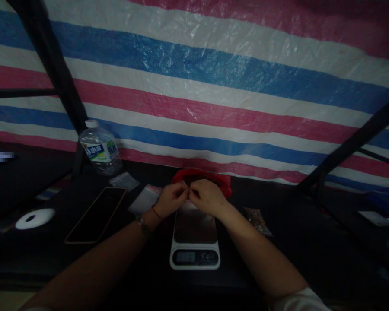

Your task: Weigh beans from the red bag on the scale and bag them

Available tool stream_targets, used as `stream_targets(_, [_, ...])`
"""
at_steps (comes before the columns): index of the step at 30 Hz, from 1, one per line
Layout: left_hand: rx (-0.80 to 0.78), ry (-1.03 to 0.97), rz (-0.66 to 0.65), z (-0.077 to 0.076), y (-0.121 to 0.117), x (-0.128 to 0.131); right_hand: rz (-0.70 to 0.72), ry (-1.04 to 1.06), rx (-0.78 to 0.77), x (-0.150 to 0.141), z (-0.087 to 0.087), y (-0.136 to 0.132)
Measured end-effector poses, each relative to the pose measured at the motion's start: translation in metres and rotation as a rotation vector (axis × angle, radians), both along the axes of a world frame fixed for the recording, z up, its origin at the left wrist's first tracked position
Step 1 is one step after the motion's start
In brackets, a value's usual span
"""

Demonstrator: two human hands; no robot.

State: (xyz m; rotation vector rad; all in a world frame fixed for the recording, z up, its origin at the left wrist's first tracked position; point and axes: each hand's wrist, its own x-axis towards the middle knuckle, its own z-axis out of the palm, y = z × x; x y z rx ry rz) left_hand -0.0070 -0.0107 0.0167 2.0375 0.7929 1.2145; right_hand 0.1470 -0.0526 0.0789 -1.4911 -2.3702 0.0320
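My left hand (173, 198) and my right hand (206, 196) meet above the far end of a white digital scale (194, 259), fingertips pinched close together. Between them is what looks like a small clear zip bag (190, 206), mostly hidden by the fingers and dim light. The scale's dark plate (196, 229) lies under the hands, and its display is lit. Just behind the hands sits an open red plastic bag (226, 183), its contents largely covered. Left of my left wrist rests a stack of clear zip bags (142, 201) with red edges.
A phone (96, 216), another clear bag (125, 181), a large plastic bottle (100, 149) and a white round object (35, 218) are on the left. A filled small bag (256, 220) lies beside my right forearm. Striped sheeting (214, 103) and dark metal posts (56, 65) stand behind.
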Motion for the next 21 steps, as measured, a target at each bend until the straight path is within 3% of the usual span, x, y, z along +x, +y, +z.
stream_targets(6, [0.044,0.01,0.118,0.0009,-0.0032,0.0026,-0.205,-0.019,0.133,0.0014,0.0007,0.0011])
stream_targets(13, [-0.015,0.008,0.201,-0.0001,-0.0015,0.0029,0.075,0.016,0.108,0.0045,0.0,0.003])
stream_targets(21, [0.115,0.099,0.123,-0.0003,-0.007,0.0016,0.095,-0.08,0.027,0.0067,0.0014,0.0043])
